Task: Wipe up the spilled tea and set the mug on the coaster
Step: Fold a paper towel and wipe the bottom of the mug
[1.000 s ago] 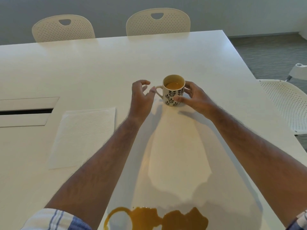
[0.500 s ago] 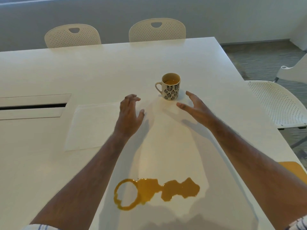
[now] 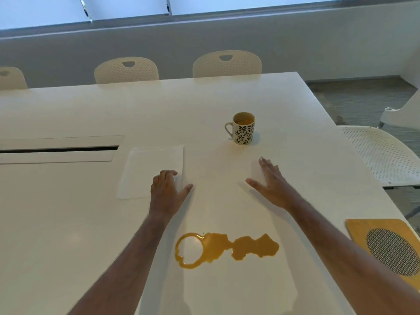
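A white mug (image 3: 243, 130) with a black leaf pattern stands upright on the white table (image 3: 68, 223), tea inside, handle to the left. An orange-brown tea puddle (image 3: 227, 247) with a ring at its left end lies near me. A white paper towel (image 3: 151, 171) lies flat left of centre. My left hand (image 3: 167, 192) rests with its fingers on the towel's near right corner, holding nothing. My right hand (image 3: 270, 183) hovers open, palm down, below the mug and apart from it. A yellow-wood coaster (image 3: 363, 230) with a round mesh centre sits at the right table edge.
A long cable slot (image 3: 56, 149) runs across the table's left side. Cream perforated chairs (image 3: 227, 64) stand along the far edge, and another chair (image 3: 384, 153) stands to the right. Grey floor shows beyond the table's right edge.
Both hands let go of the mug and drew back toward me. The left hand moved left onto the towel's corner. The view rose, showing the whole puddle and the coaster.
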`<state>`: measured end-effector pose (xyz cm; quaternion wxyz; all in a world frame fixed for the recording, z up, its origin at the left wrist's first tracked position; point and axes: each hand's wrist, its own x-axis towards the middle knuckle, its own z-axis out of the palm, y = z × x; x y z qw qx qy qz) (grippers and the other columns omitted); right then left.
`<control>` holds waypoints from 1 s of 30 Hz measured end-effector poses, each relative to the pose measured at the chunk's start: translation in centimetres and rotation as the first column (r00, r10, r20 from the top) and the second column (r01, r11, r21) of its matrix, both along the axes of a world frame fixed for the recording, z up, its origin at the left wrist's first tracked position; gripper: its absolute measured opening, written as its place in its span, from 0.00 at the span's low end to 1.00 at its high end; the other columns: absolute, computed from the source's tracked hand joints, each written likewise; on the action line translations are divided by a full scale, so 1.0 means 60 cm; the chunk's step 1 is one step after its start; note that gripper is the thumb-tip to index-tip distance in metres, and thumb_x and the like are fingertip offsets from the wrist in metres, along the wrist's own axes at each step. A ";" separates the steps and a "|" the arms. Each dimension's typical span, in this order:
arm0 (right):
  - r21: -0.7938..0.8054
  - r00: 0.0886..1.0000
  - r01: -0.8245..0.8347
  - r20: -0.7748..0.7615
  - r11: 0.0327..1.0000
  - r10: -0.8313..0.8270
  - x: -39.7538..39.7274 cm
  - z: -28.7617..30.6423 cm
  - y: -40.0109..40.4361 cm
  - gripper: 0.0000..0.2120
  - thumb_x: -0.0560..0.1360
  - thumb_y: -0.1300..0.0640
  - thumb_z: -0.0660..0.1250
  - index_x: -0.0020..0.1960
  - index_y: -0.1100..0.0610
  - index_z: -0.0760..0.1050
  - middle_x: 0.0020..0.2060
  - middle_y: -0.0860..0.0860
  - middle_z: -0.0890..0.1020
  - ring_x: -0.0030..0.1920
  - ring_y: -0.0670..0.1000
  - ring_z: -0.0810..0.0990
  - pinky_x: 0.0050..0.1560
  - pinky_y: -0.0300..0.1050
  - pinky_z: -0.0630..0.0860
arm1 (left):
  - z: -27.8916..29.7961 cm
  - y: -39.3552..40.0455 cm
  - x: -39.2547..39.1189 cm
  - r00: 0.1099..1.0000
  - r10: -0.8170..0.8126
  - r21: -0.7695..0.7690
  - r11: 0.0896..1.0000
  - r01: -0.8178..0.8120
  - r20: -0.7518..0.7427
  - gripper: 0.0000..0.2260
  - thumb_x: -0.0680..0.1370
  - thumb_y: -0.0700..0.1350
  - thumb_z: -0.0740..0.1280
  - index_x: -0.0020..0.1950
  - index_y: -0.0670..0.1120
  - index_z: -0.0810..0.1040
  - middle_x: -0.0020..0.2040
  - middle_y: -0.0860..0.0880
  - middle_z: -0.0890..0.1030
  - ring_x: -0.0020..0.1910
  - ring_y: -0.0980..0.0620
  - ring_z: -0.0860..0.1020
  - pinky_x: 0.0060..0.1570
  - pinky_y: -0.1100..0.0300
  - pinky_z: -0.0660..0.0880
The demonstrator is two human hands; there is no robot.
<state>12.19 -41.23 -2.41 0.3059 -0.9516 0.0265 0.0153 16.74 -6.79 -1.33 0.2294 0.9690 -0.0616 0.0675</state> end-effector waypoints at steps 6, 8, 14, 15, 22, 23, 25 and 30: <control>-0.200 0.992 -0.124 -0.036 0.972 0.119 -0.034 -0.013 0.021 0.47 0.79 0.27 0.48 0.84 0.57 0.38 0.83 0.52 0.40 0.81 0.49 0.35 0.79 0.47 0.33 | 0.000 0.004 -0.014 0.998 0.068 -0.033 0.997 -0.068 -0.010 0.23 0.79 0.53 0.74 0.67 0.41 0.76 0.65 0.44 0.78 0.67 0.40 0.73 0.68 0.47 0.71; -0.251 0.990 -0.139 -0.059 0.958 0.128 -0.043 -0.016 0.026 0.46 0.80 0.26 0.46 0.83 0.57 0.36 0.83 0.52 0.38 0.81 0.50 0.33 0.79 0.48 0.32 | 0.001 0.005 -0.015 0.997 0.080 -0.041 0.996 -0.079 0.004 0.18 0.79 0.51 0.73 0.64 0.42 0.78 0.62 0.44 0.79 0.64 0.40 0.75 0.66 0.47 0.72; -0.284 0.989 -0.142 -0.081 0.948 0.124 -0.060 -0.018 0.037 0.45 0.80 0.28 0.44 0.83 0.57 0.36 0.83 0.53 0.37 0.81 0.50 0.32 0.79 0.48 0.32 | 0.004 0.010 -0.009 0.993 0.116 -0.109 0.988 -0.113 0.015 0.06 0.81 0.44 0.70 0.52 0.41 0.82 0.53 0.42 0.82 0.56 0.39 0.79 0.61 0.47 0.73; -0.272 0.989 -0.139 -0.077 0.952 0.122 -0.062 -0.018 0.037 0.45 0.80 0.28 0.44 0.83 0.57 0.37 0.83 0.53 0.38 0.81 0.50 0.32 0.78 0.48 0.31 | 0.007 0.011 -0.009 0.990 0.138 -0.158 0.978 -0.135 0.013 0.06 0.81 0.43 0.70 0.51 0.41 0.82 0.52 0.42 0.82 0.55 0.40 0.79 0.60 0.47 0.74; -0.075 0.994 -0.087 -0.077 0.993 0.081 -0.066 -0.009 0.040 0.45 0.79 0.26 0.47 0.84 0.52 0.41 0.83 0.49 0.40 0.81 0.46 0.34 0.78 0.45 0.33 | 0.039 0.034 0.000 0.963 0.261 -0.474 0.842 -0.258 -0.061 0.07 0.80 0.45 0.72 0.46 0.43 0.80 0.45 0.45 0.83 0.44 0.45 0.81 0.42 0.58 0.72; -0.055 0.994 -0.081 -0.079 0.995 0.077 -0.066 -0.008 0.041 0.45 0.78 0.26 0.47 0.84 0.52 0.41 0.83 0.49 0.40 0.81 0.46 0.34 0.78 0.46 0.33 | 0.044 0.040 0.004 0.960 0.271 -0.507 0.818 -0.271 -0.076 0.08 0.80 0.46 0.73 0.45 0.44 0.79 0.43 0.46 0.83 0.43 0.45 0.82 0.39 0.59 0.72; -0.030 0.994 -0.074 -0.083 0.997 0.072 -0.065 -0.006 0.041 0.45 0.78 0.25 0.47 0.85 0.52 0.41 0.83 0.49 0.41 0.81 0.47 0.34 0.79 0.48 0.34 | 0.056 0.053 0.008 0.953 0.291 -0.553 0.783 -0.285 -0.079 0.08 0.80 0.47 0.73 0.44 0.45 0.80 0.41 0.48 0.84 0.41 0.48 0.82 0.35 0.63 0.71; 0.055 0.997 -0.057 -0.050 0.997 0.060 -0.063 0.008 0.055 0.44 0.78 0.26 0.49 0.85 0.50 0.44 0.84 0.48 0.44 0.80 0.45 0.36 0.78 0.48 0.37 | 0.097 0.077 0.012 0.942 0.336 -0.632 0.731 -0.258 0.004 0.08 0.80 0.48 0.74 0.44 0.47 0.80 0.40 0.54 0.83 0.38 0.60 0.80 0.36 0.66 0.70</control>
